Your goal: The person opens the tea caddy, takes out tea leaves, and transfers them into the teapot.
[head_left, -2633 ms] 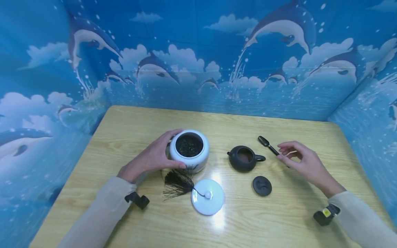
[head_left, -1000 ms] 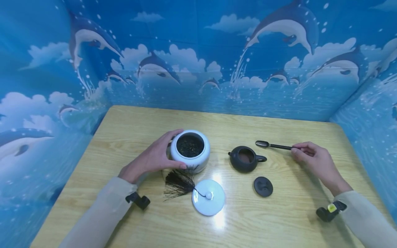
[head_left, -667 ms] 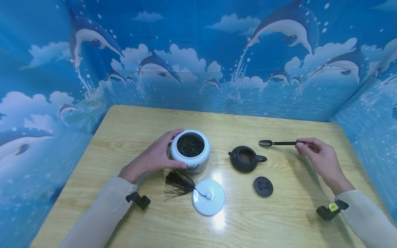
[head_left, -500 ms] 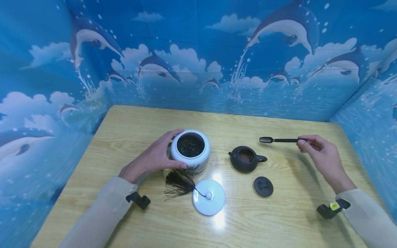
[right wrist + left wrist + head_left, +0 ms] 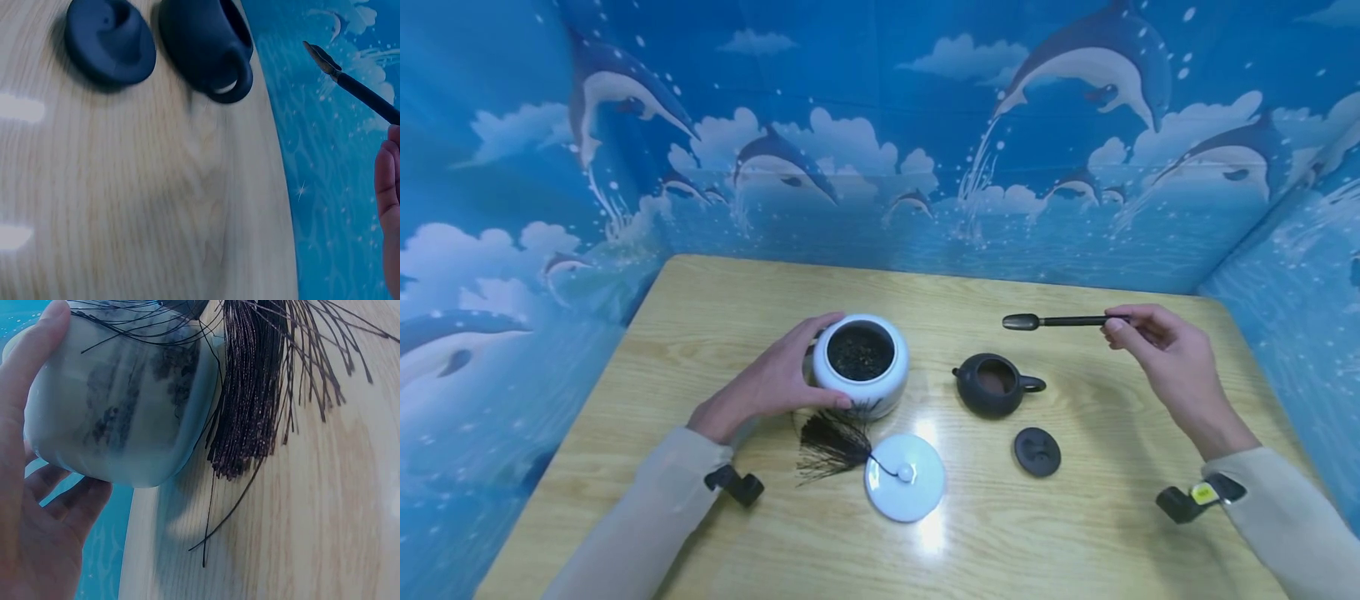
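Observation:
My left hand grips the side of a white ceramic tea jar, thumb in front and fingers round the back. Dark loose tea leaves fill part of the jar, whose mouth is uncovered. In the left wrist view, the jar shows a grey painted pattern. My right hand pinches the handle end of a black tea scoop, held level above the table with its bowl pointing left. Below the scoop sits a small dark teapot without its lid on, handle to the right.
The teapot's round lid lies in front of the pot. Nearer the front is the jar's white lid, with a black tassel tied to its knob. A dolphin-print curtain stands behind the wooden table.
My right hand has picked up the tea scoop from the table, turned it level, raised it and begun moving it left. The left hand stays on the tea jar.

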Demonstrator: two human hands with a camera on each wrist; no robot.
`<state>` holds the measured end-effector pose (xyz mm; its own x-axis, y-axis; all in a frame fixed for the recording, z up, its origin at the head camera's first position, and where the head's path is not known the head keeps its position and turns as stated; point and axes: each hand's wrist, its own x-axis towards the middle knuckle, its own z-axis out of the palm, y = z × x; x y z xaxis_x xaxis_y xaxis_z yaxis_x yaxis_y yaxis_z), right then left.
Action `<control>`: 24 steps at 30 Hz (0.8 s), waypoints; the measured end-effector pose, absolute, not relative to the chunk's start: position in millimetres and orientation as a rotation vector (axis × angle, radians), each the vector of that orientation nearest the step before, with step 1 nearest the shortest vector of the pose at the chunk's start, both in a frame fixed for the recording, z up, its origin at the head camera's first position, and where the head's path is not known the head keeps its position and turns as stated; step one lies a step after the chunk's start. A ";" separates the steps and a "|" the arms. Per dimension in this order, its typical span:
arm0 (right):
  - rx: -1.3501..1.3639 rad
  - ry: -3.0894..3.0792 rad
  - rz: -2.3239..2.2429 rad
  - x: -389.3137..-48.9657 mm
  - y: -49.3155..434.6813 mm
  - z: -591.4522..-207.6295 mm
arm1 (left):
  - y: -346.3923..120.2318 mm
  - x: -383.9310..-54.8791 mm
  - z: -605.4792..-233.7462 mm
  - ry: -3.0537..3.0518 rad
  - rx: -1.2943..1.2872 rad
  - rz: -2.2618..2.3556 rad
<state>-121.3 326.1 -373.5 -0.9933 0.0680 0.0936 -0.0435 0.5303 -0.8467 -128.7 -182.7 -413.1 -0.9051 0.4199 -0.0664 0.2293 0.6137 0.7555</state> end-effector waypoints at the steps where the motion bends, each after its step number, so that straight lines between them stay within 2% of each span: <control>1: -0.005 -2.639 1.468 -121.5 321.9 -371.2 | -182.7 -128.5 -413.1 2.603 0.531 1.169; 10: 0.206 -2.609 1.509 -122.4 289.0 -363.2 | -183.0 -128.0 -414.1 2.607 0.544 1.178; 24: 0.353 -2.568 1.605 -123.3 239.5 -342.9 | -183.1 -127.6 -414.4 2.596 0.539 1.199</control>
<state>-123.3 239.5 -342.9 -0.9689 -0.1455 0.2001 -0.2436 0.4201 -0.8741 -127.6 -183.1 -414.4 -0.9055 0.4209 -0.0542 0.2317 0.5972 0.7679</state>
